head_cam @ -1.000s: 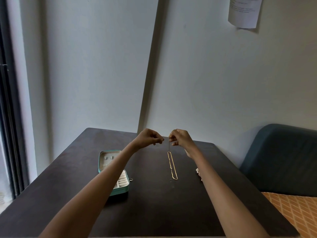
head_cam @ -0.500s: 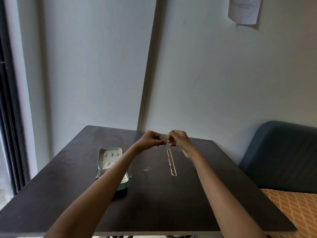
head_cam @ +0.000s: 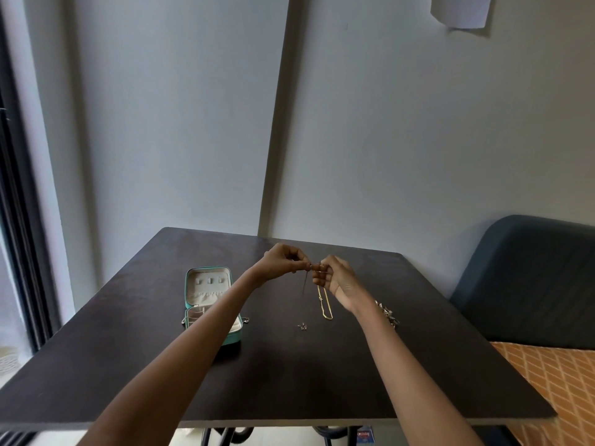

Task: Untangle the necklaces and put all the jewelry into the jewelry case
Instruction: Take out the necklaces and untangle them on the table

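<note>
Both hands are raised above the dark table point(head_cam: 289, 375), fingertips almost meeting. My left hand point(head_cam: 283, 260) pinches a thin dark chain point(head_cam: 304, 283) that hangs down from it. My right hand point(head_cam: 333, 275) pinches a gold necklace point(head_cam: 324, 302) whose loop dangles below the palm. An open teal jewelry case point(head_cam: 209, 297) with a cream lining lies left of the hands, partly covered by my left forearm. A small silver piece point(head_cam: 302, 326) lies on the table below the chains. A silver chain pile point(head_cam: 388, 313) shows beside my right wrist.
The table stands against a pale wall corner. A blue upholstered seat point(head_cam: 528, 278) with an orange patterned cushion point(head_cam: 553, 381) is at the right. A dark window frame point(head_cam: 16, 220) runs down the left edge. A paper sheet point(head_cam: 460, 11) hangs on the wall.
The hands came closer together and dropped slightly. The thin dark chain now hangs apart from the gold necklace. The view tilted, so a small silver piece and the silver pile came into sight.
</note>
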A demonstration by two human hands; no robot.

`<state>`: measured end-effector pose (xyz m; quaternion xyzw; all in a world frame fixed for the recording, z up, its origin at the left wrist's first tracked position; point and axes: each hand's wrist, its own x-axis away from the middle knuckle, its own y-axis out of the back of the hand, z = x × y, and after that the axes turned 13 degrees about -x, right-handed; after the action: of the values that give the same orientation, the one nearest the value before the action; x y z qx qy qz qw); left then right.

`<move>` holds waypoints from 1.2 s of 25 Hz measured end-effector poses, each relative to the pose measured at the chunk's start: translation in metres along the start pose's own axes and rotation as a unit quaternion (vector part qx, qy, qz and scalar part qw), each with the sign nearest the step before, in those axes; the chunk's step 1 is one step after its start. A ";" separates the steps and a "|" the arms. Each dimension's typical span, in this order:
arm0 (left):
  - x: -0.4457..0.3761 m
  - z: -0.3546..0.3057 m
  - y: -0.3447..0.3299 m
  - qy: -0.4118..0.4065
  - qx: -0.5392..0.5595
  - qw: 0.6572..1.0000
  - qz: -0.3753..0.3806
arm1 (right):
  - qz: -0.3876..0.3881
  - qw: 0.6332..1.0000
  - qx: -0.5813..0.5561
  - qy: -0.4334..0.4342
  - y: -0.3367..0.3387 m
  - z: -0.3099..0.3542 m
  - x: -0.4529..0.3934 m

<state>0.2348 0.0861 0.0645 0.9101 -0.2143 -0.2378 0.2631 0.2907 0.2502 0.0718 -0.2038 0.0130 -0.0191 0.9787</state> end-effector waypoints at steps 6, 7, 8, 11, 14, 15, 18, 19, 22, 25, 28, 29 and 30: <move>0.002 0.008 -0.009 0.015 0.003 1.000 0.000 | 0.000 0.999 -0.039 -0.022 0.010 -0.011 -0.002; 0.002 0.009 -0.010 0.018 0.005 1.000 -0.001 | 0.009 0.999 -0.039 -0.032 0.012 -0.013 -0.002; 0.002 0.010 -0.011 0.022 0.007 1.000 -0.001 | 0.019 0.998 -0.035 -0.037 0.013 -0.014 -0.002; 0.004 0.013 -0.015 0.028 0.006 1.000 0.001 | 0.038 0.999 0.008 -0.036 0.017 -0.017 -0.002; 0.005 0.015 -0.018 0.039 0.009 0.999 0.000 | 0.040 0.996 0.073 -0.024 0.019 -0.019 -0.002; 0.006 0.016 -0.018 0.041 0.009 0.999 0.001 | 0.038 0.994 0.096 -0.020 0.019 -0.018 -0.002; 0.008 0.017 -0.018 0.044 0.002 0.999 0.005 | 0.038 0.989 0.146 -0.009 0.020 -0.016 -0.002; 0.009 0.018 -0.017 0.045 -0.001 0.999 0.006 | 0.036 0.987 0.158 -0.005 0.020 -0.014 -0.003; 0.011 0.021 -0.015 0.060 -0.019 0.998 0.010 | 0.032 0.985 0.170 0.009 0.020 -0.008 -0.004; 0.014 0.023 -0.014 0.063 -0.015 0.998 -0.004 | 0.036 0.986 0.162 0.018 0.023 -0.005 -0.006; 0.015 0.023 -0.018 0.057 -0.004 0.998 -0.016 | 0.047 0.984 0.172 0.016 0.027 -0.006 -0.007; 0.015 0.025 -0.020 0.059 -0.010 0.998 -0.022 | 0.051 0.983 0.177 0.014 0.027 -0.007 -0.006; 0.015 0.026 -0.023 0.062 -0.019 0.998 -0.028 | 0.056 0.982 0.182 0.013 0.026 -0.007 -0.006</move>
<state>0.2384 0.0859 0.0269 0.9234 -0.1676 -0.1926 0.2865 0.2852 0.2715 0.0549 -0.0209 0.0331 0.0311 0.9987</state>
